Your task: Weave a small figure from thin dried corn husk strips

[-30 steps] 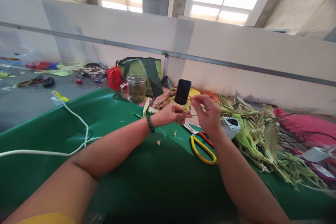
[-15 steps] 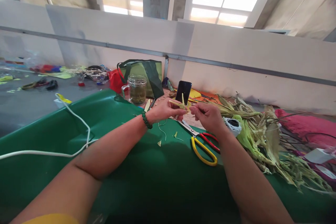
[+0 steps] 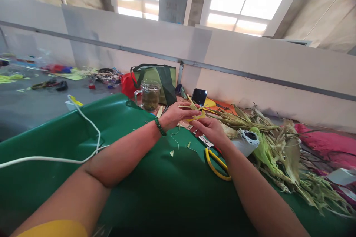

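no readable text, labels or numbers

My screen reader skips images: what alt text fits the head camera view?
The left hand and right hand pinch yellow husk strips above a green table cover. Yellow-handled scissors, a white twine spool and a husk heap lie to the right; a glass mug stands behind.

Small pale-yellow husk piece (image 3: 194, 112), thin strips crossed with ends sticking out, held in the air, pinched between left hand (image 3: 178, 114) and right hand (image 3: 210, 129).
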Available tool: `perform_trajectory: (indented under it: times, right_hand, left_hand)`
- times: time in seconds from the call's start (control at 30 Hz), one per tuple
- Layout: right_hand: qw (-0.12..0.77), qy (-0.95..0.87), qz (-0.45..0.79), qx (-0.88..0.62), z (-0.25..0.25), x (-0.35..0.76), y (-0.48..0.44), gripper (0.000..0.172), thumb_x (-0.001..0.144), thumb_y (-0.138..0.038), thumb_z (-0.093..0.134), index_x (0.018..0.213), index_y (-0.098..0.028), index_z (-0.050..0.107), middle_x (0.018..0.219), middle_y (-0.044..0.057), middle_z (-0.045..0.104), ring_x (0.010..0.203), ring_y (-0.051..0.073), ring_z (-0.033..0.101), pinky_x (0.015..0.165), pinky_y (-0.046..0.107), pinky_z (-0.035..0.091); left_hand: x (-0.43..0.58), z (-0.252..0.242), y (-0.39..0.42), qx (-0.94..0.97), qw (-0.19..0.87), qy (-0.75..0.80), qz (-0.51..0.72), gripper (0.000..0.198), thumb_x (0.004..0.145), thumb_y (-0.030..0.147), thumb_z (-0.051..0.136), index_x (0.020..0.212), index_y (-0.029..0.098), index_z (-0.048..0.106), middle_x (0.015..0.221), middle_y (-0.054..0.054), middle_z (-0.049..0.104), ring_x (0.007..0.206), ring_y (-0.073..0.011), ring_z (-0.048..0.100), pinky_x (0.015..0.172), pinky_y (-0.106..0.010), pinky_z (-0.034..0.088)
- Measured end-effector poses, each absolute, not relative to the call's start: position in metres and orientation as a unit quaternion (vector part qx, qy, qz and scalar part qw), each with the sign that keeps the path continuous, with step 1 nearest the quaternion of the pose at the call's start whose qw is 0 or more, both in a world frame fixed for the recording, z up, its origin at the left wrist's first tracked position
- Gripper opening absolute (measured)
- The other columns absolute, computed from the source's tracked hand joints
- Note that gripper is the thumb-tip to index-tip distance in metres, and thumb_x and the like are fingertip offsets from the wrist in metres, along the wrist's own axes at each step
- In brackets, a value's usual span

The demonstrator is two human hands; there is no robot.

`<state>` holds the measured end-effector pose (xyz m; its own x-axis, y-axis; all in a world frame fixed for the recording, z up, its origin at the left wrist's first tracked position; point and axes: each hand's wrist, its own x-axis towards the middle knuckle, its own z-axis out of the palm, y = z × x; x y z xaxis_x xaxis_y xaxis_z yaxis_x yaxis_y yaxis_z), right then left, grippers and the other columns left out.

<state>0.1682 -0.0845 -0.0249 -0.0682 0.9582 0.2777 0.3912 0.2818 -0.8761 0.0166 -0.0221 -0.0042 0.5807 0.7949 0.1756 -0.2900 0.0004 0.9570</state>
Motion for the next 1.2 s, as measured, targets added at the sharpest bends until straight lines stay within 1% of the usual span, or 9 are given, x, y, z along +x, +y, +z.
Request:
perform_trajectory:
  times: [0.2, 0.37, 0.53, 0.7, 0.9, 0.97, 1.07, 1.13, 1.2]
  right_hand:
    - [0.512, -0.626, 0.298, -0.507, -0.029, 0.162, -0.084, 0.055, 0.066, -0.07, 0.062, 0.058, -0.017, 0.066, 0.048, 0.002, 0.061, 0.04, 0.011, 0.052, 0.042, 0.025, 0.044]
    - [0.509, -0.646, 0.281, -0.495, -0.025, 0.164, -0.084, 0.05, 0.067, -0.067, 0.064, 0.061, -0.017, 0.066, 0.055, 0.003, 0.065, 0.043, 0.012, 0.054, 0.044, 0.026, 0.045]
    - [0.54, -0.657, 0.228, -0.474, -0.029, 0.157, -0.086, 0.042, 0.075, -0.057, 0.062, 0.059, -0.019, 0.065, 0.053, 0.002, 0.063, 0.043, 0.012, 0.053, 0.046, 0.027, 0.046]
    - [0.509, -0.699, 0.152, -0.478, -0.03, 0.156, -0.094, 0.038, 0.083, -0.043, 0.057, 0.055, -0.018, 0.063, 0.049, 0.0, 0.06, 0.043, 0.011, 0.052, 0.045, 0.024, 0.041]
    - [0.463, -0.727, 0.138, -0.488, -0.028, 0.173, -0.092, 0.042, 0.083, -0.048, 0.057, 0.054, -0.018, 0.059, 0.045, -0.002, 0.054, 0.041, 0.009, 0.047, 0.042, 0.023, 0.034]
    - [0.517, -0.689, 0.092, -0.501, -0.023, 0.18, -0.091, 0.044, 0.082, -0.05, 0.058, 0.052, -0.018, 0.058, 0.043, -0.003, 0.048, 0.042, 0.009, 0.043, 0.043, 0.023, 0.032]
    - [0.596, -0.631, 0.054, -0.494, -0.016, 0.186, -0.09, 0.031, 0.077, -0.048, 0.065, 0.066, -0.018, 0.065, 0.054, -0.003, 0.055, 0.05, 0.01, 0.046, 0.05, 0.024, 0.037]
    - [0.589, -0.644, 0.083, -0.48, -0.013, 0.185, -0.089, 0.027, 0.071, -0.046, 0.07, 0.075, -0.019, 0.067, 0.062, -0.001, 0.059, 0.055, 0.011, 0.049, 0.054, 0.025, 0.04]
    - [0.566, -0.669, 0.112, -0.469, -0.013, 0.182, -0.089, 0.027, 0.068, -0.045, 0.072, 0.07, -0.019, 0.066, 0.061, -0.001, 0.06, 0.055, 0.011, 0.05, 0.054, 0.026, 0.041]
  left_hand:
    - [0.016, -0.005, -0.019, 0.568, 0.669, 0.212, 0.429, 0.038, 0.056, 0.029, 0.084, 0.087, 0.01, 0.072, 0.072, -0.003, 0.068, 0.07, -0.0096, 0.06, 0.068, -0.023, 0.047]
    - [0.015, -0.005, -0.022, 0.606, 0.64, 0.2, 0.429, 0.031, 0.054, 0.028, 0.083, 0.076, 0.009, 0.072, 0.074, -0.003, 0.069, 0.071, -0.0105, 0.059, 0.071, -0.025, 0.047]
    - [0.019, -0.007, -0.024, 0.573, 0.665, 0.193, 0.44, 0.035, 0.053, 0.027, 0.084, 0.078, 0.008, 0.071, 0.07, -0.003, 0.069, 0.066, -0.0091, 0.06, 0.071, -0.025, 0.049]
    - [0.015, -0.004, -0.013, 0.546, 0.661, 0.195, 0.475, 0.034, 0.055, 0.031, 0.085, 0.079, 0.01, 0.072, 0.069, -0.003, 0.07, 0.067, -0.0095, 0.063, 0.071, -0.023, 0.049]
    - [0.007, 0.002, -0.014, 0.585, 0.675, 0.191, 0.406, 0.035, 0.06, 0.029, 0.083, 0.086, 0.01, 0.07, 0.073, -0.006, 0.071, 0.07, -0.0111, 0.065, 0.069, -0.023, 0.049]
    - [0.007, 0.002, -0.017, 0.625, 0.646, 0.204, 0.388, 0.032, 0.063, 0.028, 0.081, 0.087, 0.01, 0.07, 0.072, -0.005, 0.07, 0.067, -0.0104, 0.063, 0.066, -0.022, 0.048]
    - [0.01, -0.001, -0.021, 0.718, 0.559, 0.203, 0.362, 0.027, 0.065, 0.03, 0.078, 0.083, 0.011, 0.073, 0.07, -0.004, 0.07, 0.065, -0.0118, 0.062, 0.062, -0.021, 0.047]
    - [0.014, -0.005, -0.023, 0.771, 0.514, 0.178, 0.331, 0.023, 0.067, 0.03, 0.075, 0.079, 0.01, 0.075, 0.069, -0.005, 0.071, 0.066, -0.0133, 0.062, 0.061, -0.022, 0.047]
    - [0.017, -0.009, -0.026, 0.797, 0.493, 0.154, 0.312, 0.02, 0.069, 0.027, 0.072, 0.08, 0.011, 0.076, 0.07, -0.005, 0.071, 0.067, -0.0139, 0.062, 0.062, -0.022, 0.047]
